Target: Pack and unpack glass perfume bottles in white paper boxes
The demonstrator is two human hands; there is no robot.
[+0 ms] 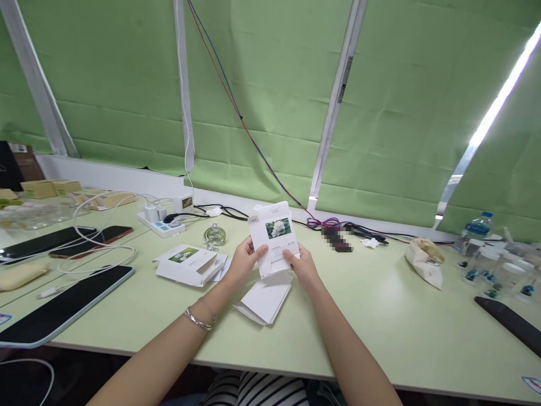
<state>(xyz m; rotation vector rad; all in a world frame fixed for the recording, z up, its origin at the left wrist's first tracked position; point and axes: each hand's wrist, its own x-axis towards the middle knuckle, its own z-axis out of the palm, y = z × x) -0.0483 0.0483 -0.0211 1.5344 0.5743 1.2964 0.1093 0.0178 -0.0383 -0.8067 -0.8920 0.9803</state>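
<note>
Both my hands hold up a small white carton (274,237) with a flower picture, above the pale green table (380,316). My left hand (243,260) grips its left edge, thumb on the front. My right hand (302,265) pinches its lower right part. The carton looks flat or partly folded, its top flap standing up. Under my hands lies a white folded card sheet (264,299). To the left rests a stack of similar flat white cartons (190,262) with the same flower print. A small round glass bottle (214,234) stands behind that stack.
A tablet (63,307) and two phones (67,239) with white cables lie at left, near a power strip (163,223). Dark cables run along the back edge. At right are a paper bag (425,259), a water bottle (477,228), small glass jars (494,270) and a dark phone (509,321).
</note>
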